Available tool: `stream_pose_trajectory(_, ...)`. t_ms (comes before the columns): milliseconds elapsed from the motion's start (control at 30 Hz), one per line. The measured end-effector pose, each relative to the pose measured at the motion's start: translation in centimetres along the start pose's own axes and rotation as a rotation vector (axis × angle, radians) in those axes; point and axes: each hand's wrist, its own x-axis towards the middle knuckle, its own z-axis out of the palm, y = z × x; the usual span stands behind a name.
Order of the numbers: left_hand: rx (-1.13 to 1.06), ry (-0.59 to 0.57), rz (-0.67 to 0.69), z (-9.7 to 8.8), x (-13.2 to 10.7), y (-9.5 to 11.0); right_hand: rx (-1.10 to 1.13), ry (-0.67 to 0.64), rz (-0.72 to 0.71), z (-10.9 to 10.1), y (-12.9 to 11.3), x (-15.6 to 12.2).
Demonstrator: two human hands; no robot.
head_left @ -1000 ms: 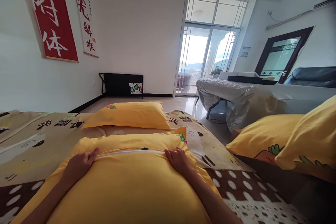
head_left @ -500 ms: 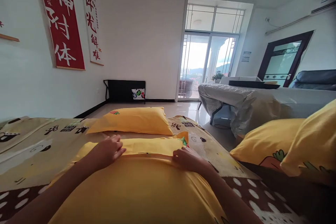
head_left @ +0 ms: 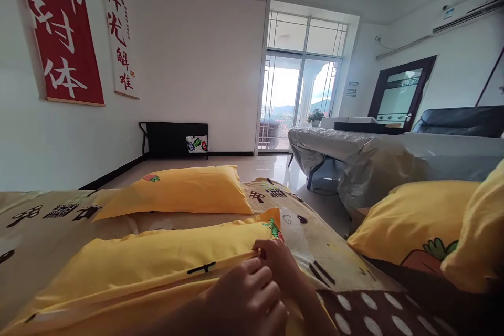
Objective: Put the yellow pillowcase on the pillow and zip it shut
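Note:
A yellow pillowcase (head_left: 157,247) with a carrot print at its far right corner lies in front of me, a long seam or opening edge running across it. My right hand (head_left: 281,262) pinches that edge close to the right corner. Right beside it, nearer to me, my left hand (head_left: 248,296) is curled closed over the fabric, its forearm crossing the case from the left. The left fingertips are partly hidden, so what they grip cannot be made out. Just beyond lies another yellow pillow (head_left: 177,189), apart from both hands.
A patterned beige blanket (head_left: 299,241) with a brown dotted border lies underneath. More yellow pillows (head_left: 417,215) are piled at the right. Past them stands a plastic-covered table (head_left: 334,142). A black folded frame (head_left: 173,139) leans at the back wall.
My left hand has left the left part of the pillowcase edge and moved right and nearer, beside my right hand. The right hand still holds near the corner. The view has shifted slightly right.

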Motion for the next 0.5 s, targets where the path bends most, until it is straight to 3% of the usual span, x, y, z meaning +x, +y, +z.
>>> stream_pose_trajectory(67,-0.045,0.006,0.005,0.9,-1.5,0.6,0.139,0.093,0.037,0.0,0.6,0.2)
stream_pose_trajectory(133,-0.099,-0.071,-0.019,1.4,-2.1,0.8,0.260,0.236,0.024,0.1,0.9,0.4)
stream_pose_trajectory(233,-0.110,-0.202,-0.077,1.9,-2.4,1.0,0.224,0.500,-0.121,0.1,1.2,0.4)
stream_pose_trajectory(300,-0.041,-0.352,-0.147,2.1,-2.7,1.3,0.129,0.635,-0.234,0.0,1.3,0.2)
stream_pose_trajectory(433,0.067,-0.772,-0.414,2.3,-3.4,1.5,0.013,0.693,-0.303,-0.6,1.2,-0.3)
stream_pose_trajectory(500,-0.033,-0.846,-0.501,2.3,-3.7,1.2,-0.033,0.705,-0.310,-0.7,1.2,-0.5)
